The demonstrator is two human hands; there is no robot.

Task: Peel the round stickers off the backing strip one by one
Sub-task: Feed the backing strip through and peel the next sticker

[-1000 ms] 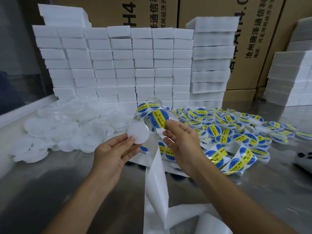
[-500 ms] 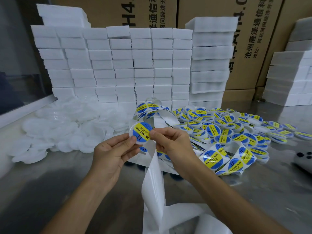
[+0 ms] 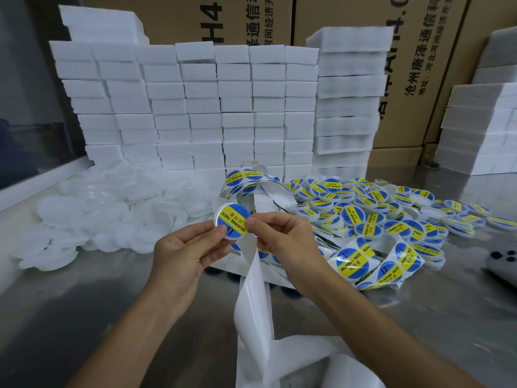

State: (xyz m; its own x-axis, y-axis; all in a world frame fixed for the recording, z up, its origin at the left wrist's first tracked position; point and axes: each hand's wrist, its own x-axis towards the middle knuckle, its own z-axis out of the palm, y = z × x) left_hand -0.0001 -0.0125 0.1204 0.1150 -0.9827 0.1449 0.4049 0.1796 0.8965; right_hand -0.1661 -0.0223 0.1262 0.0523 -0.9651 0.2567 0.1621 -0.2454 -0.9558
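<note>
Head view showed my left hand (image 3: 181, 254) pinching a clear round lid (image 3: 231, 222) at its lower edge, fingers (image 3: 208, 233) curled round the rim. My right hand (image 3: 282, 233) pinched the right edge of the sticker (image 3: 233, 219) lying on that lid, thumb and forefinger closed on it. That sticker was off the strip and looked nearly seated, so I judged this round close to finished.

Just right of the lid, the strip (image 3: 253, 289) hung bare and white down toward me, and its spent length curled on the counter (image 3: 84, 317) below the lid. Behind the lid, the strip looped up with stickers on it (image 3: 246, 176), and right of the lid more of it lay folded, loaded too (image 3: 372, 259). So plenty was left to peel.

Further right of the lid lay a wide heap of labelled lids (image 3: 363, 203), the work done so far. Left of the lid sat a pile of plain lids (image 3: 112, 214), waiting. I judged the job somewhere in the middle; I could not count either heap.
</note>
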